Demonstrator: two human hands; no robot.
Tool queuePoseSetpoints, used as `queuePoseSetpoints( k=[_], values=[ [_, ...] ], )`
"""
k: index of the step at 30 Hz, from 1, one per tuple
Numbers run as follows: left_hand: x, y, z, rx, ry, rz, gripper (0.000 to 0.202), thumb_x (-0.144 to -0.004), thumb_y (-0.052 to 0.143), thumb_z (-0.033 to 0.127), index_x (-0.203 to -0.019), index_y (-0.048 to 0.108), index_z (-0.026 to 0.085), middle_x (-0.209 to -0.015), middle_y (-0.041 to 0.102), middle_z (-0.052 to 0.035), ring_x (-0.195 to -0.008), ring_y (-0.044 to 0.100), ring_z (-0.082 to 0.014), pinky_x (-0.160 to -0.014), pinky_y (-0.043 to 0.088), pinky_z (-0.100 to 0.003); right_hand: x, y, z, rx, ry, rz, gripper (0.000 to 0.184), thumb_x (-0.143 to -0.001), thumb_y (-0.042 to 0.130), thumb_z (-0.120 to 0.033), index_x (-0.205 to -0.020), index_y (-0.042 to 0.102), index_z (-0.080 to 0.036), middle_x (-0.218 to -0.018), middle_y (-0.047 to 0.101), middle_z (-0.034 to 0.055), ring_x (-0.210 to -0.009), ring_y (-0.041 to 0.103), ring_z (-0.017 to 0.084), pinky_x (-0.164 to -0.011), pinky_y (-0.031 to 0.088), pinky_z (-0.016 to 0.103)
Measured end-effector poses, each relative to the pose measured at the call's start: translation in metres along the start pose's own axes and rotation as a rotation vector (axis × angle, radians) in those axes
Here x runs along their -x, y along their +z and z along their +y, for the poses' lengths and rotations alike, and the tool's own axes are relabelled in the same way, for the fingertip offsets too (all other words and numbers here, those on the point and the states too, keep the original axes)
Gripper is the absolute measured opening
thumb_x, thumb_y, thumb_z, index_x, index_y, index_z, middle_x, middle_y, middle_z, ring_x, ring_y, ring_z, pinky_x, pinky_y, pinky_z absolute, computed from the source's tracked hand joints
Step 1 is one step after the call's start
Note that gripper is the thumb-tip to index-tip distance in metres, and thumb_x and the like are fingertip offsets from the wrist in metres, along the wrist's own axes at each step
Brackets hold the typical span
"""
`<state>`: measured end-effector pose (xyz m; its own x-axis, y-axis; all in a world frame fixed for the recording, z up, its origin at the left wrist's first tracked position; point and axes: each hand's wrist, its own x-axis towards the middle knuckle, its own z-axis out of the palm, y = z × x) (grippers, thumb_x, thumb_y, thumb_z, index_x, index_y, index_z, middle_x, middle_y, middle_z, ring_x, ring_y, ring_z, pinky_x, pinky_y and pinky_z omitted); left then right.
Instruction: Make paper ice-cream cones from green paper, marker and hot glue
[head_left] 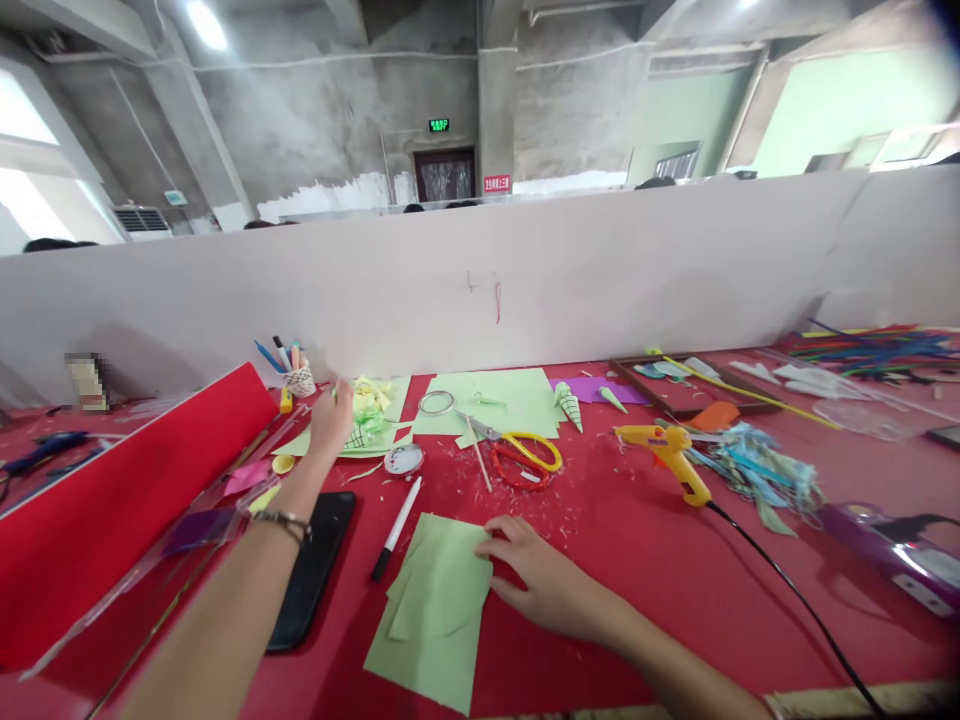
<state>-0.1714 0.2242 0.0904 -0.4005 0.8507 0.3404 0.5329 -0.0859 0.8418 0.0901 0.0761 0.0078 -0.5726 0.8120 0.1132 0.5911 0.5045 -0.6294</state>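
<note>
My left hand (pixel 332 415) reaches to the back left, beside a heap of crumpled light-green and yellow paper pieces (pixel 369 405). Its fingers are blurred, and whether they hold anything is unclear. Near the front, my right hand (pixel 532 570) rests at the right edge of stacked light-green paper sheets (pixel 439 610), thumb and fingers apart. Left of the sheets lie a white marker with a black cap (pixel 397 528) and a black phone (pixel 319 570). Scissors with red and yellow handles (pixel 529 460) lie behind the sheets, near small rolled green paper cones (pixel 568 405).
A yellow hot glue gun (pixel 671 455) with a black cord lies right, near tangled blue-green strips (pixel 754 470) and a purple device (pixel 892 560). A long red board (pixel 135 500) leans at left. A pen cup (pixel 300 378) stands behind my left hand, before a white partition (pixel 375 290).
</note>
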Motion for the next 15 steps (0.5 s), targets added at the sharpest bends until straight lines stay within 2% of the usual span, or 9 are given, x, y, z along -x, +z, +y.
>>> queuePoseSetpoints(
  k=[1, 3, 5, 6, 8, 10, 12, 15],
  values=[
    [-0.016, 0.003, -0.003, -0.078, 0.010, 0.014, 0.026, -0.072, 0.042, 0.039, -0.079, 0.049, 0.016, -0.092, 0.057, -0.0142, -0.103, 0.049, -0.0282, -0.082, 0.041, -0.039, 0.001, -0.001, 0.000, 0.011, -0.002, -0.014, 0.031, -0.079, 0.046, -0.022, -0.107, 0.057, -0.017, -0.109, 0.049, 0.0108, -0.105, 0.045, 0.019, -0.092, 0.037, 0.032],
    [-0.038, 0.012, -0.009, -0.207, 0.018, 0.033, 0.047, -0.066, 0.053, 0.039, -0.102, 0.047, 0.010, -0.125, 0.040, -0.0207, -0.125, 0.025, -0.0337, -0.098, 0.025, -0.046, 0.001, -0.004, 0.000, 0.028, -0.003, -0.026, 0.031, -0.079, 0.046, -0.023, -0.108, 0.056, -0.017, -0.111, 0.048, 0.0110, -0.106, 0.044, 0.019, -0.092, 0.037, 0.032],
    [-0.049, 0.020, -0.016, -0.289, 0.010, 0.045, 0.070, -0.062, 0.057, 0.041, -0.120, 0.036, 0.006, -0.137, 0.021, -0.0230, -0.130, 0.009, -0.0366, -0.103, 0.013, -0.049, 0.000, -0.006, -0.001, 0.035, -0.002, -0.043, 0.032, -0.079, 0.045, -0.023, -0.109, 0.055, -0.018, -0.112, 0.048, 0.0109, -0.106, 0.043, 0.019, -0.092, 0.036, 0.032],
    [-0.052, 0.024, -0.019, -0.323, 0.009, 0.045, 0.078, -0.062, 0.058, 0.042, -0.126, 0.030, 0.006, -0.140, 0.014, -0.0226, -0.130, 0.006, -0.0370, -0.103, 0.011, -0.050, -0.001, -0.007, -0.001, 0.038, -0.003, -0.053, 0.032, -0.080, 0.045, -0.024, -0.109, 0.055, -0.018, -0.113, 0.048, 0.0107, -0.107, 0.043, 0.020, -0.092, 0.037, 0.032],
    [-0.054, 0.029, -0.027, -0.431, 0.045, 0.038, 0.082, -0.065, 0.055, 0.044, -0.132, 0.021, 0.009, -0.142, 0.009, -0.0208, -0.130, 0.006, -0.0368, -0.103, 0.014, -0.051, -0.002, -0.009, 0.001, 0.047, -0.008, -0.065, 0.032, -0.080, 0.044, -0.024, -0.110, 0.055, -0.019, -0.114, 0.048, 0.0104, -0.107, 0.043, 0.020, -0.091, 0.037, 0.032],
    [-0.056, 0.030, -0.035, -0.589, 0.119, 0.025, 0.078, -0.070, 0.049, 0.043, -0.134, 0.018, 0.010, -0.141, 0.012, -0.0200, -0.130, 0.011, -0.0359, -0.102, 0.017, -0.050, -0.003, -0.010, 0.002, 0.070, -0.018, -0.068, 0.032, -0.080, 0.044, -0.024, -0.110, 0.055, -0.019, -0.113, 0.048, 0.0103, -0.106, 0.044, 0.020, -0.090, 0.038, 0.032],
    [-0.058, 0.030, -0.044, -0.734, 0.185, -0.005, 0.068, -0.075, 0.042, 0.041, -0.133, 0.021, 0.012, -0.140, 0.017, -0.0193, -0.129, 0.015, -0.0353, -0.102, 0.016, -0.051, -0.005, -0.012, 0.004, 0.099, -0.031, -0.074, 0.030, -0.080, 0.044, -0.023, -0.106, 0.056, -0.019, -0.110, 0.051, 0.0098, -0.103, 0.047, 0.019, -0.087, 0.039, 0.030],
    [-0.063, 0.026, -0.056, -0.797, 0.208, -0.072, 0.057, -0.078, 0.037, 0.041, -0.129, 0.033, 0.015, -0.137, 0.026, -0.0173, -0.127, 0.020, -0.0354, -0.101, 0.011, -0.056, -0.015, -0.018, 0.005, 0.164, 0.006, -0.073, 0.026, -0.080, 0.043, -0.024, -0.099, 0.059, -0.019, -0.099, 0.058, 0.0071, -0.093, 0.054, 0.017, -0.079, 0.042, 0.026]
  ],
)
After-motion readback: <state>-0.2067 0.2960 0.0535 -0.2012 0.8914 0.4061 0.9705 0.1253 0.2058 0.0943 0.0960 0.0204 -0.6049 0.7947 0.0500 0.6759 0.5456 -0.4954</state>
